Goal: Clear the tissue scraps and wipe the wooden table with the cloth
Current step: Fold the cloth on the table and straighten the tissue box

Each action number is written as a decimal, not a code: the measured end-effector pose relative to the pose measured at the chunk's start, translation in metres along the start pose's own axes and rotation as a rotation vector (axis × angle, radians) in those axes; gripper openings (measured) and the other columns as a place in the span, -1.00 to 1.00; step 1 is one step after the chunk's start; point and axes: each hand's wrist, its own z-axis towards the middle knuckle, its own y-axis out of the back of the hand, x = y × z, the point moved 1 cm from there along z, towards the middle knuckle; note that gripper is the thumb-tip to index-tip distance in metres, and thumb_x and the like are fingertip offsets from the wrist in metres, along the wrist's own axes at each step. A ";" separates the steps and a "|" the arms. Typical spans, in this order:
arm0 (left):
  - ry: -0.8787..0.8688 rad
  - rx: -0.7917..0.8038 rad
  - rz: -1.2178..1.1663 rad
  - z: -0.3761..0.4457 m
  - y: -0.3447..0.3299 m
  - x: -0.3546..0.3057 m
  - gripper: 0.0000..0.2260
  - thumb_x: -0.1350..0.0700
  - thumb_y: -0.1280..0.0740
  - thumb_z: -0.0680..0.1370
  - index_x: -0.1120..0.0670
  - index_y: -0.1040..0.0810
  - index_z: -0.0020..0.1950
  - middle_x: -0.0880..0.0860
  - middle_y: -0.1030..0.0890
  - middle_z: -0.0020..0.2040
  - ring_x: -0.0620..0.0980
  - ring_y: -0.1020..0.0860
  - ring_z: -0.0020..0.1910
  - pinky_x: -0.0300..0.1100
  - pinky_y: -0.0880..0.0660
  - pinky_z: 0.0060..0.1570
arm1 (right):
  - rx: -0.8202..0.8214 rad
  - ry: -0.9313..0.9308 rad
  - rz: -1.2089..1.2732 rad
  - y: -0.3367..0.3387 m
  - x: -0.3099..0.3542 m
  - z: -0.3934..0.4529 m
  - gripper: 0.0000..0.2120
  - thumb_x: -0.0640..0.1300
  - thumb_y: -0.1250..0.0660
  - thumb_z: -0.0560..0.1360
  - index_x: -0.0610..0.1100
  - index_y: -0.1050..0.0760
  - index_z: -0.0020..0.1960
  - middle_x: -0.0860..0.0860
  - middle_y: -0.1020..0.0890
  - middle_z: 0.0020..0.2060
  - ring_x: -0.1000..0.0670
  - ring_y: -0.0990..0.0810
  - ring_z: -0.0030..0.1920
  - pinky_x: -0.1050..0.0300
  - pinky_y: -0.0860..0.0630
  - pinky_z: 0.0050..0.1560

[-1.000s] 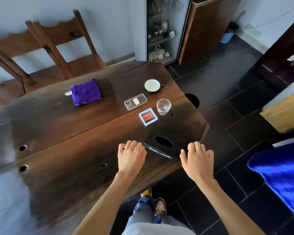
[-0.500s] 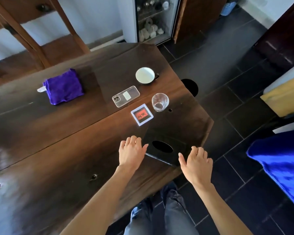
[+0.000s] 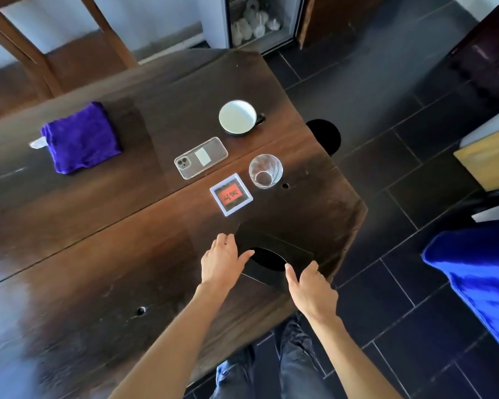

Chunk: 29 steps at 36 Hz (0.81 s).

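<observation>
Both hands are laid flat and loose on a black box [image 3: 274,254] with an oval hole near the table [image 3: 98,269] corner: left hand [image 3: 222,262], right hand [image 3: 311,289], nothing gripped. The purple cloth [image 3: 79,141] is left folded far across, so wiping isn't started. No tissue scraps can be spotted.

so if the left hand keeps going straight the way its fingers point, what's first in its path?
Probably the black box with the oval opening: the left hand points up and right, fingertips already at its near-left edge. Beyond that lies the white-framed red card. Whether it touches yet is unclear.
</observation>
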 end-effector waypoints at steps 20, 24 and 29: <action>0.342 -0.015 -0.254 -0.021 -0.004 -0.022 -0.62 -0.15 -0.29 0.61 0.18 -0.50 0.13 0.11 -0.50 0.10 0.14 -0.56 0.02 -0.02 -0.44 -0.12 | -0.007 0.072 0.160 0.028 0.016 0.035 -0.31 0.15 -0.27 0.61 -0.22 -0.15 0.56 -0.19 -0.54 0.32 -0.19 -0.54 0.30 -0.09 -0.58 0.17; 0.415 -0.040 -0.275 -0.024 -0.005 -0.031 -0.58 -0.21 -0.27 0.61 0.15 -0.49 0.17 0.09 -0.50 0.13 0.15 -0.58 0.09 0.01 -0.43 -0.08 | 0.002 0.109 0.131 0.041 0.019 0.051 -0.31 0.14 -0.28 0.61 -0.17 -0.13 0.59 -0.18 -0.52 0.35 -0.21 -0.48 0.37 -0.11 -0.53 0.21; 0.533 -0.112 -0.378 -0.024 -0.007 -0.042 -0.58 -0.21 -0.30 0.59 0.12 -0.46 0.19 0.06 -0.50 0.14 0.14 -0.58 0.11 0.04 -0.47 -0.05 | 0.046 0.180 0.133 0.051 0.022 0.071 -0.29 0.11 -0.31 0.61 -0.16 -0.11 0.60 -0.17 -0.48 0.42 -0.21 -0.44 0.43 -0.09 -0.47 0.34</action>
